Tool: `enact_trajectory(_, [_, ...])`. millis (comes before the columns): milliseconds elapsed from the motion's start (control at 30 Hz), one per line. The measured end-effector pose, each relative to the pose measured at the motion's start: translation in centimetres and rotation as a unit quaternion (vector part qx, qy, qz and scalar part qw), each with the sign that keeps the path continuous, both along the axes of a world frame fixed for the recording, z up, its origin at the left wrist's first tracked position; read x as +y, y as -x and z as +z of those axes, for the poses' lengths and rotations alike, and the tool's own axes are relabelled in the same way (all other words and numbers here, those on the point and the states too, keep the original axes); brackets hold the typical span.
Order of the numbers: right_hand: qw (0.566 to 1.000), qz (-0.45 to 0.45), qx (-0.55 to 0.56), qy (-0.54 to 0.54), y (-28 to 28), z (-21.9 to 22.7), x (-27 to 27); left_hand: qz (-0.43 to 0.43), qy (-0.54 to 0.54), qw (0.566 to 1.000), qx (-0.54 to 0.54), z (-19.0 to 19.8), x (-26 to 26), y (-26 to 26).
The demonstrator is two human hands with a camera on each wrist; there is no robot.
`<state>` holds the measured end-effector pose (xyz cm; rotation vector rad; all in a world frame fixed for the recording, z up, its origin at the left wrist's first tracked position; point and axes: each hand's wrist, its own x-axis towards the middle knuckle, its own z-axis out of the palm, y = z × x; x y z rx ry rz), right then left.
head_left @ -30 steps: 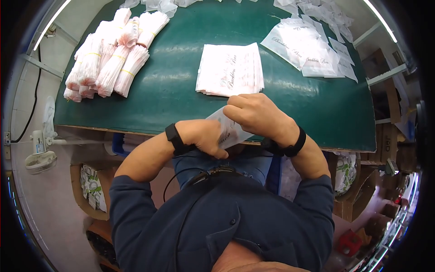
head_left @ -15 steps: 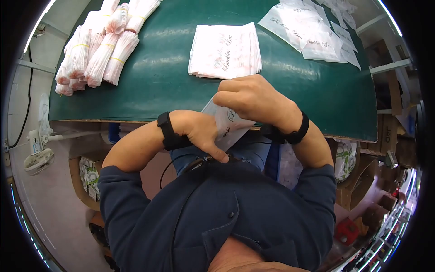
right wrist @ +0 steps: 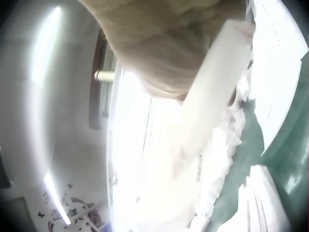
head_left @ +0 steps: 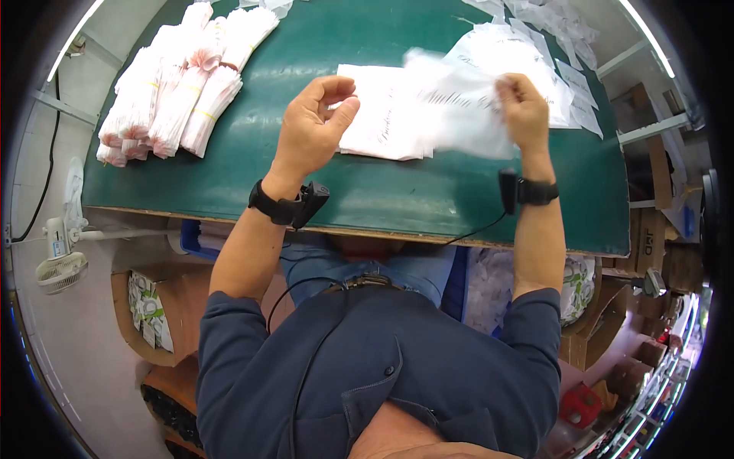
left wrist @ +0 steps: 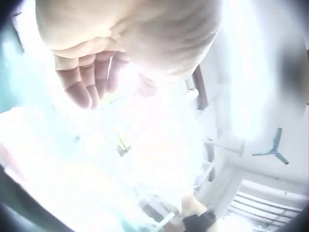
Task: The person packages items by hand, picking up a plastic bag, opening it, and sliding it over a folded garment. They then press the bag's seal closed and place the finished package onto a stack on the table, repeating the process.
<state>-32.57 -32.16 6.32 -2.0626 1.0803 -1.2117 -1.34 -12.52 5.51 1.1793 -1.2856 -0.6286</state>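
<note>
My right hand (head_left: pixel 524 115) pinches a translucent printed plastic bag (head_left: pixel 462 115) by its right edge, above the green table. Motion blurs the bag, and it overlaps the right part of a neat stack of white printed bags (head_left: pixel 375 115). In the right wrist view, a pale strip of the held bag (right wrist: pixel 207 92) stands out from the palm. Just left of the stack, my left hand (head_left: pixel 313 126) is raised with nothing in it, its fingers loosely bent and the thumb apart. The left wrist view shows its palm and bent fingers (left wrist: pixel 79 87) against glare.
Rubber-banded bundles of white and pink bags (head_left: pixel 172 92) are piled at the table's left. Loose printed bags (head_left: pixel 508 57) lie at the right, with more crumpled ones (head_left: pixel 554 27) behind. The green table's (head_left: pixel 306 210) near edge runs in front of the body. A fan (head_left: pixel 61 271) stands at left.
Both hands were together at the table's near edge on the bag. Now the left has let go and moved up and left, while the right has carried the bag up and right beside the stack.
</note>
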Motion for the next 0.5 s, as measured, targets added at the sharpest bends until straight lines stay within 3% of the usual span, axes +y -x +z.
enact_trajectory(67, [0.993, -0.117, 0.019, -0.027, 3.4, -0.8, -5.3, 0.070, -0.103, 0.991, -0.048, -1.7, -1.0, -1.6])
enact_trajectory(100, [0.993, -0.118, 0.016, -0.024, 4.8, -2.3, -6.8, 0.070, -0.100, 0.991, -0.049, -2.6, -1.1, -1.9])
enact_trajectory(133, [0.972, -0.208, 0.081, 0.070, 6.0, -4.4, -7.9, 0.081, -0.115, 0.983, -0.120, -3.7, -1.1, -2.0])
enact_trajectory(200, [0.868, -0.375, 0.200, 0.258, 7.0, -6.8, -9.7, 0.105, -0.136, 0.950, -0.260, -5.1, -1.7, -2.5])
enact_trajectory(267, [0.897, -0.294, 0.169, 0.285, 3.9, -7.1, -6.7, 0.107, -0.135, 0.943, -0.285, -6.0, -1.9, -2.7])
enact_trajectory(333, [0.965, -0.086, 0.134, 0.208, -1.7, -5.5, -0.5, 0.102, -0.137, 0.926, -0.337, -6.4, -2.2, -2.5])
enact_trajectory(367, [0.965, 0.026, 0.157, 0.210, -4.0, -5.2, 1.9, 0.097, -0.136, 0.926, -0.338, -6.4, -2.3, -2.4])
enact_trajectory(433, [0.944, 0.164, 0.191, 0.211, -7.3, -4.2, 6.0, 0.097, -0.158, 0.916, -0.355, -6.2, -2.1, -2.4])
enact_trajectory(500, [0.937, 0.183, 0.247, 0.168, -8.2, -5.4, 7.0, 0.095, -0.165, 0.913, -0.362, -6.0, -2.2, -1.9])
